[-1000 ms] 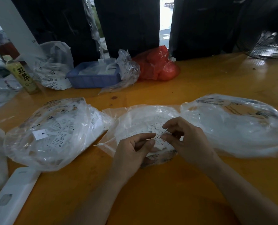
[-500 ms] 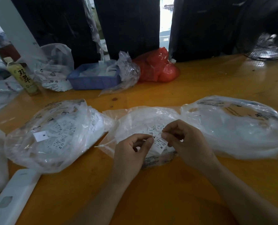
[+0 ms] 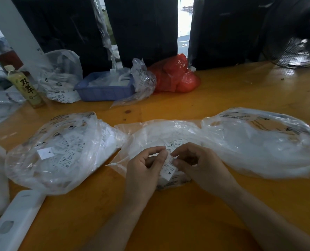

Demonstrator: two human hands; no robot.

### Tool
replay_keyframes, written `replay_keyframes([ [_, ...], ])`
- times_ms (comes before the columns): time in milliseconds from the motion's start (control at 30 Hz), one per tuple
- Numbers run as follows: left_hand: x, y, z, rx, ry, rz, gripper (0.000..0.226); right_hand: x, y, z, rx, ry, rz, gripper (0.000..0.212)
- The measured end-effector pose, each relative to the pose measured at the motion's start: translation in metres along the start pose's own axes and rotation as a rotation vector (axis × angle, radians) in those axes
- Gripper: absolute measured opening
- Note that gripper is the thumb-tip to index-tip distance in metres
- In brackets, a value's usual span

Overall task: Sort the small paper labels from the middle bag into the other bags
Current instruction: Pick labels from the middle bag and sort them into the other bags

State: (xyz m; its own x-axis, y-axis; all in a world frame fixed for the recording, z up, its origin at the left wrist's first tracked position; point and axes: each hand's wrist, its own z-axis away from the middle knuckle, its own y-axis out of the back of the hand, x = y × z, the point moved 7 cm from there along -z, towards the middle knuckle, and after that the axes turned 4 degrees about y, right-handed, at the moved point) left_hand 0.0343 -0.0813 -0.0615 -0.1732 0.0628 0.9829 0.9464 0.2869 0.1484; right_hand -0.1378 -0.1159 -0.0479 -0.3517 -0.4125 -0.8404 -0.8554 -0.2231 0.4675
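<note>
Label [image 3: 168, 169] pinched between both hands [image 3: 170, 165]

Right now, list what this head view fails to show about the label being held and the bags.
- Held label: only an "M" reads; the fine print is too small, and the left hand and right hand cover its top.
- Right bag: contents blurred behind glare and cloudy plastic.
- Middle bag: near part hidden by both hands.
- Left bag: most label print too small to read.

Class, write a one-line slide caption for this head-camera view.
Both hands, left and right, pinch an M label over the middle bag.
</note>
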Motion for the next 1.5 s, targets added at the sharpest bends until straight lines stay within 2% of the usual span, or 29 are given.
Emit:
replay_keyframes([
  [133, -0.004, -0.004, -0.002, -0.079, 0.020, 0.070, 0.028, 0.002, 0.019, -0.002, 0.194, 0.002, -0.086, 0.015],
  [300, -0.005, -0.004, -0.002, -0.082, 0.024, 0.064, 0.033, 0.004, 0.017, -0.003, 0.142, -0.016, -0.082, 0.015],
  [433, -0.005, -0.003, -0.003, -0.061, 0.035, 0.067, 0.030, 0.000, 0.014, -0.002, 0.082, -0.004, -0.058, 0.006],
  [500, -0.005, -0.003, -0.003, -0.063, 0.038, 0.085, 0.030, -0.002, 0.011, -0.001, 0.055, 0.016, -0.055, 0.010],
  [667, 0.001, -0.002, -0.002, -0.056, 0.005, 0.073, 0.031, 0.001, 0.019, -0.001, 0.183, 0.019, 0.000, 0.019],
  [733, 0.010, 0.002, 0.000, -0.017, -0.063, -0.018, 0.031, -0.002, 0.023, 0.001, 0.237, 0.047, -0.003, 0.021],
  [800, 0.031, 0.014, 0.003, 0.064, -0.237, -0.117, 0.028, -0.007, 0.029, 0.002, 0.298, 0.075, -0.017, 0.018],
  [900, 0.070, 0.058, 0.007, 0.398, -0.687, -0.385, 0.016, -0.014, 0.056, 0.005, 0.456, 0.114, 0.037, 0.012],
  [933, 0.076, 0.079, 0.004, 0.540, -0.744, -0.498, 0.011, -0.015, 0.068, 0.005, 0.517, 0.119, 0.093, 0.012],
  [1000, 0.074, 0.125, -0.008, 0.759, -0.627, -0.644, 0.014, -0.014, 0.093, 0.005, 0.601, 0.099, 0.286, 0.012],
  [1067, 0.058, 0.162, -0.020, 0.804, -0.357, -0.722, 0.020, -0.003, 0.112, 0.002, 0.605, 0.011, 0.463, 0.013],
  [1133, 0.039, 0.181, -0.029, 0.771, -0.151, -0.824, 0.021, 0.014, 0.126, -0.001, 0.565, -0.108, 0.577, 0.012],
  [1233, 0.026, 0.184, -0.040, 0.687, 0.010, -0.985, 0.021, 0.042, 0.134, -0.004, 0.409, -0.265, 0.786, 0.015],
  [1367, 0.013, 0.181, -0.044, 0.637, 0.239, -1.231, 0.029, 0.072, 0.129, -0.001, 0.100, -0.551, 0.932, 0.038],
  [1500, 0.008, 0.181, -0.047, 0.567, 0.325, -1.263, 0.042, 0.072, 0.126, -0.002, 0.082, -0.558, 0.932, 0.029],
])
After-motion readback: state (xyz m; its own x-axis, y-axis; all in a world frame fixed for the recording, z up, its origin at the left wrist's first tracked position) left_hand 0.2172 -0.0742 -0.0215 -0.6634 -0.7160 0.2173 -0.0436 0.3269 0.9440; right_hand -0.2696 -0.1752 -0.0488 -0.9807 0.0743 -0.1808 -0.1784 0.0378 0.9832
